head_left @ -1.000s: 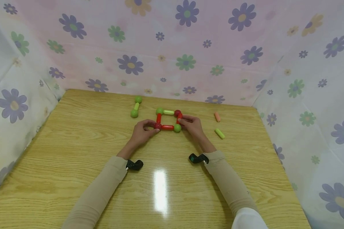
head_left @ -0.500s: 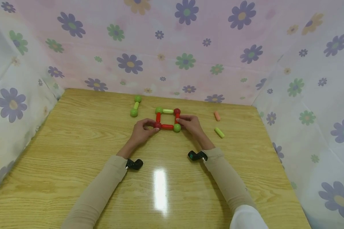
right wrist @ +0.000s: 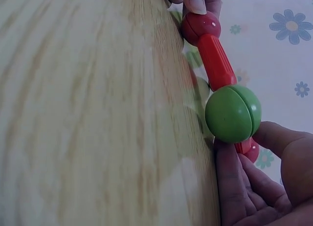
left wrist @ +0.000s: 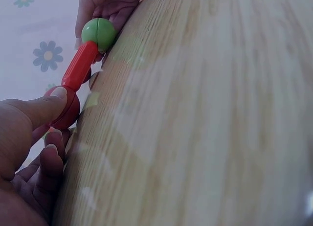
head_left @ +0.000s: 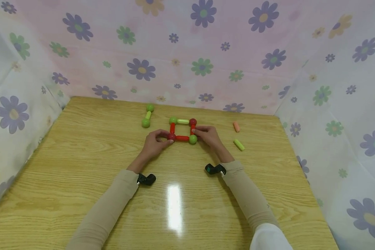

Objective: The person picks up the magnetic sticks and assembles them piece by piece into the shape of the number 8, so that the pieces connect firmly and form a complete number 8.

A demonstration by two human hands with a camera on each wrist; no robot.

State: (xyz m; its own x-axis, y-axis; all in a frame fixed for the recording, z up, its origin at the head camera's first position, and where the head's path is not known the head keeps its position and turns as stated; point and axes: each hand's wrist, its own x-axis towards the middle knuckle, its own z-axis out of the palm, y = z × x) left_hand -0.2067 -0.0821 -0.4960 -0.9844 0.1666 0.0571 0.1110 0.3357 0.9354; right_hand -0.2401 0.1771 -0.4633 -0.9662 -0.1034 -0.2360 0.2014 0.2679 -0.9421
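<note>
A square frame of toy balls and rods lies on the table in the head view. Its corners are a far-left green ball (head_left: 173, 120), a far-right dark red ball (head_left: 192, 122), a near-left dark red ball (head_left: 171, 136) and a near-right green ball (head_left: 192, 139). Red rods form three sides, and a yellow-green rod (head_left: 183, 121) forms the far side. My left hand (head_left: 153, 144) pinches the near-left red ball between thumb and fingers. With thumb and fingers, my right hand (head_left: 210, 138) grips the right-side red rod (head_left: 192, 129), partly covering it.
Left of the frame lies a yellow-green rod (head_left: 148, 115) with a green ball at each end. To the right are a loose orange rod (head_left: 236, 126) and a loose yellow-green rod (head_left: 239, 144). Flowered cloth (head_left: 181, 48) hangs behind the wooden table (head_left: 112, 121).
The right-side red rod has shifted slightly left, and now lies in line between the two right-hand balls. Both hands keep their holds; the last half second shows hardly any motion.
</note>
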